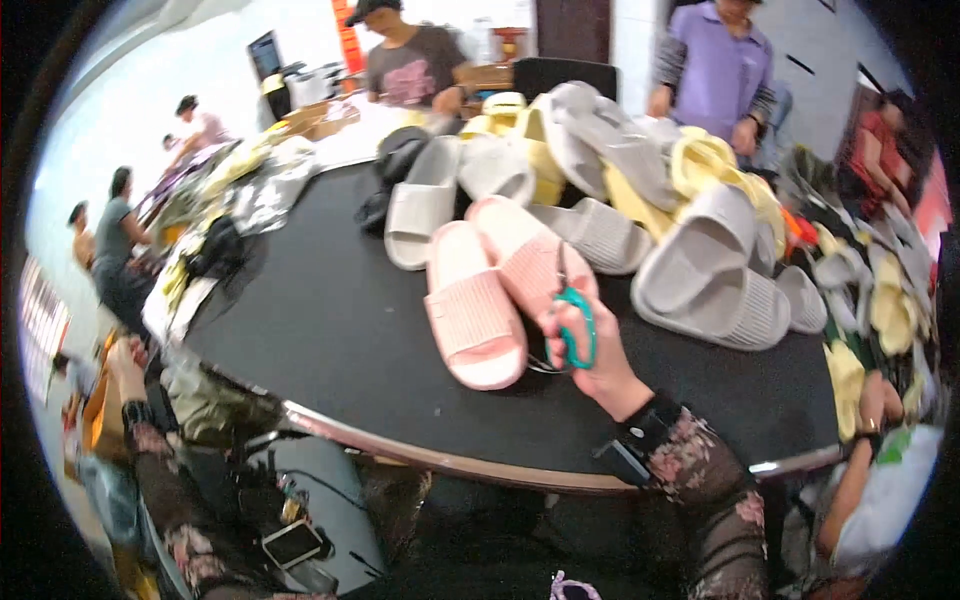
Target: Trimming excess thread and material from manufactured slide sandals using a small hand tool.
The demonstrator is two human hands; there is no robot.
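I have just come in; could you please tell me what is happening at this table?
The person's right hand holds green-handled scissors close to two pink slippers on the black table. The left hand is off to the left; I cannot tell whether it holds anything. Grey and yellow slippers lie heaped behind and right of the pink ones.

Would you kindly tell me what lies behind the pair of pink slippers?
Behind the pink slippers, grey slippers and yellow slippers are piled up. Whatever lies beneath the upper ones is covered and cannot be seen.
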